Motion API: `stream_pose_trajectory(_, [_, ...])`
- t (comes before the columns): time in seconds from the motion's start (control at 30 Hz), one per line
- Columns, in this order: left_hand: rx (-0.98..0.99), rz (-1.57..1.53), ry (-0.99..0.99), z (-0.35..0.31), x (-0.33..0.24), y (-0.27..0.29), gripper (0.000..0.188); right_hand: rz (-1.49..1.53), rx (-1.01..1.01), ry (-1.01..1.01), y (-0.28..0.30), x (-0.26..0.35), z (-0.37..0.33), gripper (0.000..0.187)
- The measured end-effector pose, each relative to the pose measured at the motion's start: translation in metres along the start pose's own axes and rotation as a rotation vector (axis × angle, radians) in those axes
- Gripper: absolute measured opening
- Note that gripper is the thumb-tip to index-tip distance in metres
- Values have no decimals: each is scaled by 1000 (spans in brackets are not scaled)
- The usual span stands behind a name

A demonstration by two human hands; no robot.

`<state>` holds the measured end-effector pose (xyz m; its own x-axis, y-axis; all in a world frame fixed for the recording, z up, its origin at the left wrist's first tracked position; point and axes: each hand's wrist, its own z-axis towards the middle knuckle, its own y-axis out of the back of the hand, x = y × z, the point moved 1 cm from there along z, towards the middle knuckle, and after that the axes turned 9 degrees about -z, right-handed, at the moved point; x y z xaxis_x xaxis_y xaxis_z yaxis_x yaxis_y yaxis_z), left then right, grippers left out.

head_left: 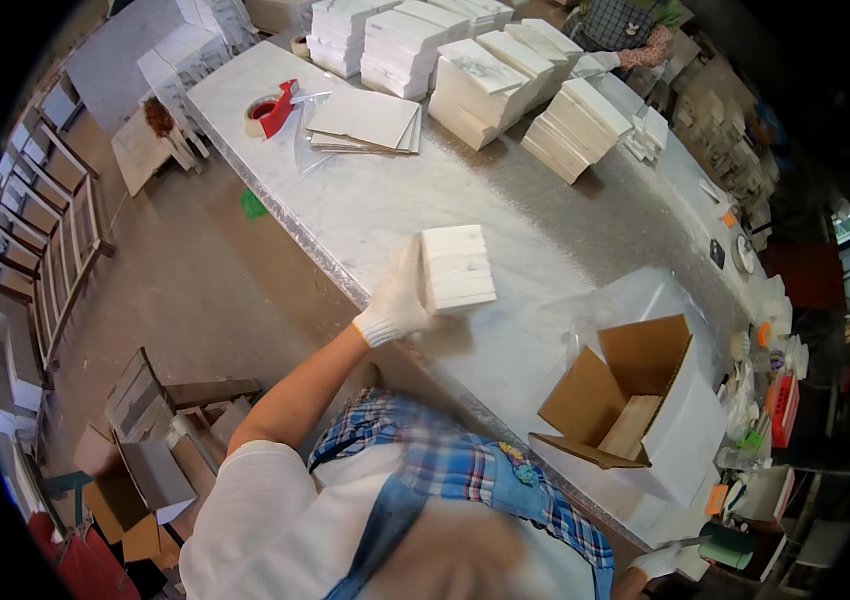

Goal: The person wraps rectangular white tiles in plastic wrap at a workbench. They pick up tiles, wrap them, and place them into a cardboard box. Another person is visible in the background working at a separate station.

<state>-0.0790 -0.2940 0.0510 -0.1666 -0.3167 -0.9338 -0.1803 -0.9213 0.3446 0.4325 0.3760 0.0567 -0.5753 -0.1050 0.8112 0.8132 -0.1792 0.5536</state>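
Note:
My left hand (397, 305), in a white knit glove, is wrapped round the left side of a stack of white stone tiles (460, 268) over the table. My right hand (657, 563), also gloved in white, is low at the right edge of the table, beside a pale flat piece (692, 565) and a dark green object (727, 546). Its fingers are too small and partly hidden to read. An open cardboard box (690, 425), white outside and brown inside, stands on the table to the right, with a pale stack of pieces (631, 428) in it.
Several tall stacks of white tiles (480, 85) line the far side of the table (345, 205). Left of them lie a red tape dispenser (273, 112) and flat cardboard sheets (365, 118). Clear plastic (645, 300) lies behind the box. Another person's gloved hand (597, 64) touches the far stacks.

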Motion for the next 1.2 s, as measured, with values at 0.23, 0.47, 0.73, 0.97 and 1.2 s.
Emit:
stream_pose_trajectory(0.23, [205, 57, -122, 31, -15, 42, 108, 203, -86, 689, -10, 350, -196, 33])
stream_pose_trajectory(0.47, [331, -42, -223, 54, -9, 53, 100, 215, 873, 774, -88, 442, -439, 22])
stream_pose_trajectory(0.73, [368, -15, -295, 66, -12, 57, 101, -116, 1154, 1433, -210, 464, -490, 20])
stream_pose_trajectory(0.97, [525, 36, -53, 70, -26, 65, 106, -52, 1367, 1296, -248, 463, -499, 26])
stream_pose_trajectory(1.2, [515, 13, -1, 67, -30, 64, 101, -126, 1212, 1530, -254, 460, -498, 28])
